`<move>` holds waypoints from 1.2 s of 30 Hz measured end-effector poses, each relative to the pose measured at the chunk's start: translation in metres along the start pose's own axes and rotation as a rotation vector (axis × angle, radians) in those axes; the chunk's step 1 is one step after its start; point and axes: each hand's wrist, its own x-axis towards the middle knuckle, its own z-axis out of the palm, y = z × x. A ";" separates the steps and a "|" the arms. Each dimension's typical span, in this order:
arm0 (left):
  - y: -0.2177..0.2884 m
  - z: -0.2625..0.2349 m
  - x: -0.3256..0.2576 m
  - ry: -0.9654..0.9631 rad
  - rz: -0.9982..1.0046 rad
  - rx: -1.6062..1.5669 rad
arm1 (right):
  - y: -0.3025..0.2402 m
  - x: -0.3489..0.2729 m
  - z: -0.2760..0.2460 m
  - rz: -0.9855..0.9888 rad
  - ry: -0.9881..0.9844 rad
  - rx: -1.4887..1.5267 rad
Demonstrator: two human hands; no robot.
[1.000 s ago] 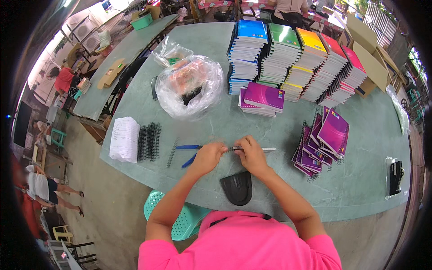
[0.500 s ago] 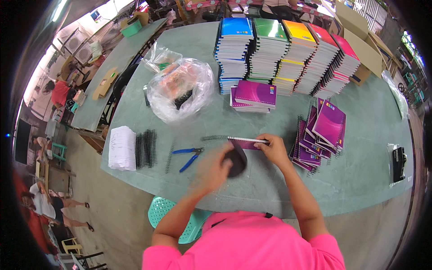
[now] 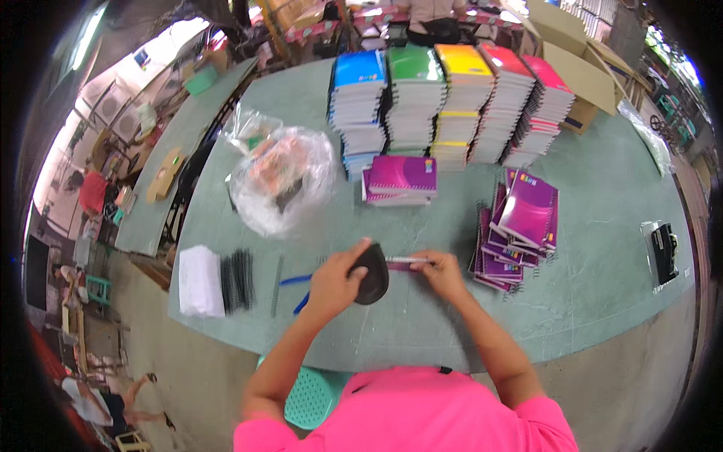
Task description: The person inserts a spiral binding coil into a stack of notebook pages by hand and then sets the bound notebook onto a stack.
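Note:
My left hand (image 3: 337,280) grips a black curved piece (image 3: 370,274) just above the green table (image 3: 602,196). My right hand (image 3: 444,273) pinches the right end of a thin purple notebook (image 3: 405,261), seen edge-on, with the black piece against its left end. Blue-handled pliers (image 3: 295,282) lie just left of my left hand.
A row of black spiral bindings (image 3: 239,280), a white stack (image 3: 199,280) and a thin rod (image 3: 277,275) lie at the left. Purple notebooks (image 3: 521,222) fan out at the right, a small purple stack (image 3: 399,181) ahead, tall coloured notebook stacks (image 3: 452,98) behind. A plastic bag (image 3: 282,181) sits left of centre.
The black piece lay on the table near me a second ago. My left hand reached down, picked it up and brought it to the notebook, which my right hand kept holding.

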 end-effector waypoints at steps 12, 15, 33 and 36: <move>0.018 0.013 0.008 -0.021 -0.024 0.043 | 0.001 -0.008 0.000 0.018 -0.016 0.063; 0.011 0.017 0.001 -0.184 -0.018 -0.006 | -0.006 -0.012 -0.001 0.044 0.105 0.234; 0.022 0.029 0.007 -0.020 0.085 -0.098 | 0.009 -0.016 -0.002 0.070 0.064 0.209; 0.021 0.032 0.017 0.086 0.121 -0.027 | 0.016 -0.017 -0.001 0.075 0.039 0.184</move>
